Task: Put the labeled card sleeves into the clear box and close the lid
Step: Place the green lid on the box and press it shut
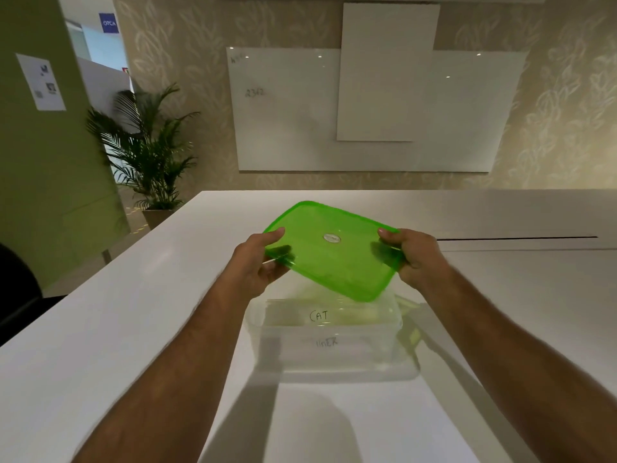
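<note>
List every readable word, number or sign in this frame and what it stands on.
"CAT": card sleeve in the clear plastic box.
Word on the sleeve below: blurred.
"2342": white wall board.
"OTCA": blue sign.
Oval sticker on the green plastic lid: unreadable.

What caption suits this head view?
Both hands, left hand and right hand, hold the green lid above the clear box.

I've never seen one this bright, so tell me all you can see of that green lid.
The green lid is a translucent, plastic-looking rectangle with rounded corners, a raised rim and a small oval label at its middle. It is held tilted in the air above the clear box, not yet on it. The left hand grips one short end, the right hand the other.
</note>
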Motion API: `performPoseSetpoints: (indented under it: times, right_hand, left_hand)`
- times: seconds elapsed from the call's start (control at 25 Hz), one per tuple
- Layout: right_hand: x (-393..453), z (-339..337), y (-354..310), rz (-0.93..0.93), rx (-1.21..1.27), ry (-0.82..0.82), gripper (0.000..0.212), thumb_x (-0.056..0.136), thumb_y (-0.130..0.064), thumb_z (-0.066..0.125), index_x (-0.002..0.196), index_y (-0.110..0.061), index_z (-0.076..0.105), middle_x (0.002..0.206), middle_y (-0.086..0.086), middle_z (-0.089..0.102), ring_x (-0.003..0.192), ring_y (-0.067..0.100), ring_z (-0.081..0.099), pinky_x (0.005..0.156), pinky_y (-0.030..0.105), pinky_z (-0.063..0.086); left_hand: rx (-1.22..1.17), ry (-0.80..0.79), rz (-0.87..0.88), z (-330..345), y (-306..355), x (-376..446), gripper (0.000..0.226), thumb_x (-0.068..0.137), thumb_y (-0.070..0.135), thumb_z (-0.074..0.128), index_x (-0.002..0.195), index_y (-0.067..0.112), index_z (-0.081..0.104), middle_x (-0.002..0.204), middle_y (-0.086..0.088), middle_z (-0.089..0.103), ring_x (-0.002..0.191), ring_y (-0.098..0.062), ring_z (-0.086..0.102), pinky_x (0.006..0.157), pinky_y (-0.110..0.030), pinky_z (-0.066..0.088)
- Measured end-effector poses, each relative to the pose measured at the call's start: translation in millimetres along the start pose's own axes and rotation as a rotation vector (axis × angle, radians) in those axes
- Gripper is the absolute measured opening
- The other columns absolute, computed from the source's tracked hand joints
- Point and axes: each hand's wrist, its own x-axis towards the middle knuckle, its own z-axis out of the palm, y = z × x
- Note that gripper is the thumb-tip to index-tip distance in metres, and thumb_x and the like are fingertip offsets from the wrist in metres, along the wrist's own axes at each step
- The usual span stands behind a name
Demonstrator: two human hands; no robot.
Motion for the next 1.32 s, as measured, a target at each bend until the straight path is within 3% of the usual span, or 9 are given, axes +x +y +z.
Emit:
performPoseSetpoints:
  times: [0.12,0.28,0.4,0.48,0.64,0.88,1.0,1.16,1.32]
  right_hand:
    - [-8,17,7,-0.001,0.137,0.048,0.014,0.079,0.013,0.069,0.085,0.007,0.057,0.090,0.020,0.064,0.062,0.029,0.067,0.047,0.033,0.058]
    - [-16,36,16,-0.051,0.241,0.062,0.044,0.079,0.016,0.067,0.120,0.007,0.053,0.096,0.016,0.059,0.073,0.030,0.065,0.051,0.038,0.061]
    - [-24,37,12,0.020,0.152,-0.034,0.032,0.083,0.014,0.061,0.115,0.007,0.057,0.104,0.024,0.061,0.075,0.030,0.065,0.053,0.036,0.061]
    - [-28,30,8,0.086,0.061,-0.116,0.030,0.084,0.011,0.060,0.114,0.006,0.059,0.105,0.023,0.065,0.074,0.030,0.067,0.053,0.034,0.061]
    - [-31,18,0,0.140,0.081,-0.145,0.023,0.081,-0.003,0.068,0.103,0.000,0.064,0.076,0.014,0.069,0.058,0.028,0.071,0.052,0.035,0.059]
    - [-25,-4,-10,0.105,0.053,-0.119,0.014,0.084,-0.020,0.068,0.090,-0.008,0.066,0.066,0.010,0.071,0.055,0.022,0.069,0.054,0.030,0.059]
    - [-22,-15,-16,0.132,-0.067,-0.122,0.018,0.085,-0.022,0.069,0.095,-0.008,0.065,0.068,0.006,0.066,0.051,0.017,0.061,0.051,0.024,0.054]
    - [-22,-16,-12,0.141,-0.178,-0.157,0.028,0.084,-0.016,0.069,0.107,-0.001,0.066,0.086,0.012,0.066,0.060,0.021,0.060,0.059,0.029,0.055]
    - [-25,-13,-3,0.013,-0.170,-0.115,0.034,0.081,-0.004,0.065,0.114,0.001,0.065,0.098,0.019,0.064,0.080,0.032,0.062,0.077,0.039,0.054]
  left_hand:
    - [-0.092,-0.103,-0.027,16,-5,-9,0.027,0.084,0.013,0.073,0.105,0.006,0.059,0.085,-0.015,0.069,0.066,-0.025,0.071,0.067,-0.034,0.063]
    - [-0.046,-0.180,-0.007,48,-23,-24,0.027,0.082,-0.005,0.069,0.108,-0.001,0.061,0.086,-0.013,0.073,0.065,-0.024,0.074,0.058,-0.032,0.061]
    - [-0.035,-0.146,0.048,51,-25,-25,0.024,0.083,-0.009,0.065,0.105,-0.001,0.062,0.079,-0.010,0.076,0.064,-0.022,0.074,0.056,-0.030,0.060]
    - [0.021,-0.138,0.065,44,-17,-23,0.019,0.085,-0.007,0.063,0.101,0.003,0.062,0.074,-0.006,0.076,0.061,-0.020,0.073,0.052,-0.027,0.058]
    - [0.130,-0.137,0.031,28,0,-23,0.025,0.086,0.003,0.063,0.109,0.012,0.065,0.068,0.001,0.074,0.052,-0.013,0.065,0.047,-0.019,0.048]
    - [0.100,-0.035,-0.004,6,13,-16,0.035,0.076,0.008,0.073,0.111,0.007,0.072,0.079,-0.006,0.075,0.069,-0.019,0.066,0.091,-0.037,0.053]
    - [0.122,-0.036,-0.023,-3,17,-17,0.041,0.071,0.009,0.079,0.111,0.001,0.071,0.078,-0.007,0.073,0.064,-0.019,0.065,0.067,-0.030,0.059]
    - [0.056,0.000,-0.002,-8,16,-15,0.045,0.074,0.015,0.080,0.114,0.000,0.069,0.093,-0.011,0.072,0.084,-0.027,0.066,0.094,-0.042,0.056]
    - [-0.017,-0.039,0.050,-11,13,-17,0.026,0.083,0.028,0.070,0.099,0.007,0.068,0.089,-0.009,0.067,0.076,-0.024,0.065,0.071,-0.036,0.056]
